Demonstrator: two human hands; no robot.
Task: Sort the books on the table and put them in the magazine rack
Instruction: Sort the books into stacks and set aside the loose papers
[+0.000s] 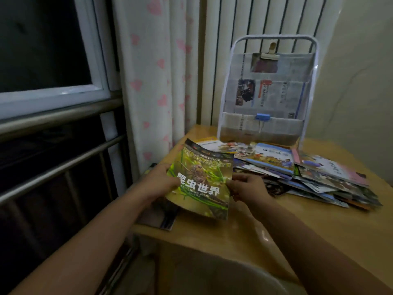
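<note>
Magazine rack (265, 128) pockets hold newspapers (274, 94); both hands grip a book (202, 177).

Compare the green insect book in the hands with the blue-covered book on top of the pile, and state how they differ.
The green insect book is held off the wooden table, gripped by the left hand and right hand; the blue-covered book lies untouched on the scattered pile. The green one tilts toward the camera; the blue one lies nearly flat. The green cover shows an insect among grass; the blue one's picture is too blurred to read. Both are thin paperbacks.
</note>
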